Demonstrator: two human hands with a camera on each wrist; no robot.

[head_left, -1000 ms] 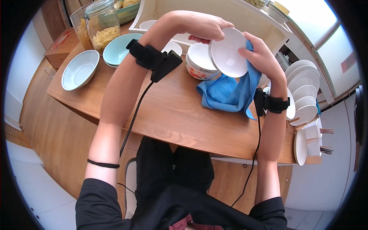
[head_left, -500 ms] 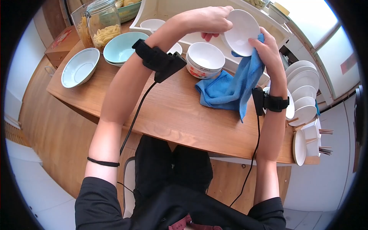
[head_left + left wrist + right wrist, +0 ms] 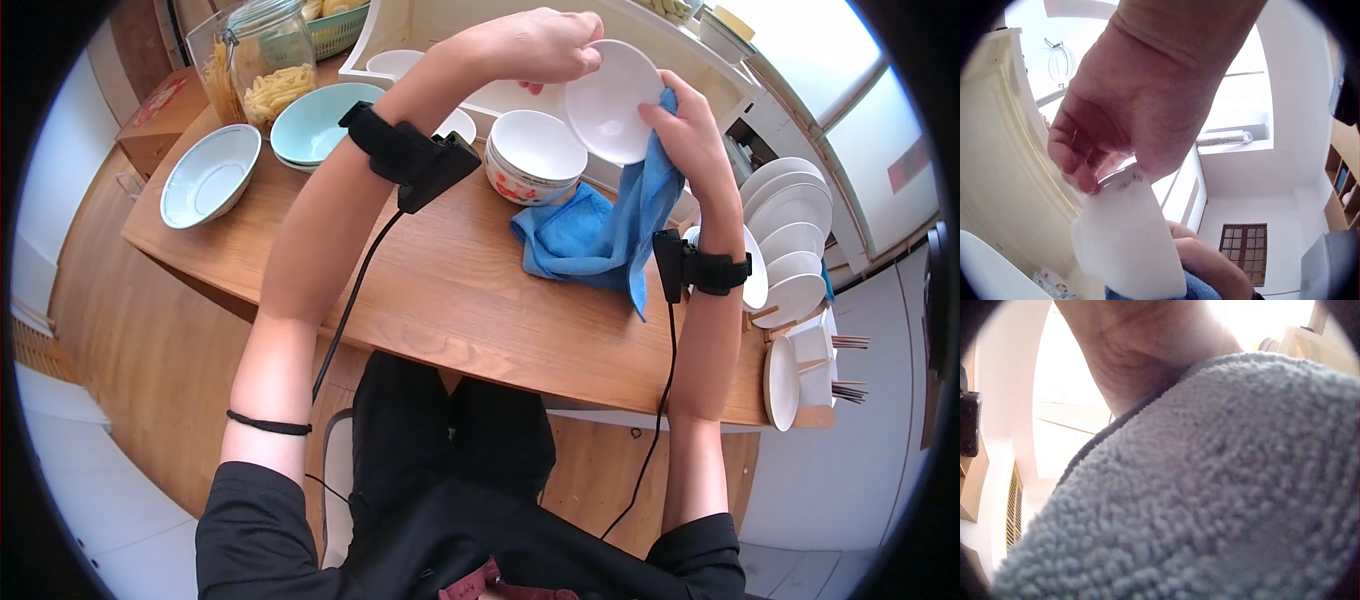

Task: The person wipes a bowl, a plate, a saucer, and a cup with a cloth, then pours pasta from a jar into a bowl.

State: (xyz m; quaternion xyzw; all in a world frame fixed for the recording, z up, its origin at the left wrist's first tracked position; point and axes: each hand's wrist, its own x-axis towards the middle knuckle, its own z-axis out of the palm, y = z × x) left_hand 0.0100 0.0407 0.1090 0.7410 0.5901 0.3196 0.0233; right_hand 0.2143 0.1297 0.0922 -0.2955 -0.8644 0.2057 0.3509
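Observation:
A white bowl (image 3: 612, 108) is held up over the table, its inside facing me in the head view. My left hand (image 3: 548, 48) pinches its upper left edge, with fingers curled at the bowl (image 3: 1129, 231) in the left wrist view. On the other side my right hand (image 3: 688, 128) grips the bowl through a blue cloth (image 3: 640, 215), thumb at the rim. The cloth hangs down and part of it lies on the table. Fuzzy cloth (image 3: 1197, 487) fills most of the right wrist view and hides the right fingers there.
Stacked white bowls (image 3: 537, 150) stand just below the held bowl. Pale blue bowls (image 3: 325, 125), a tilted bowl (image 3: 210, 178) and a pasta jar (image 3: 275, 85) are at left. Racked plates (image 3: 790, 215) and chopsticks (image 3: 850, 392) line the right edge. A cream rack (image 3: 490, 25) stands behind.
The bowl has gone up and right with both hands, then slightly back down and left. The hanging cloth has shifted with the right hand, uncovering more of the stacked bowls.

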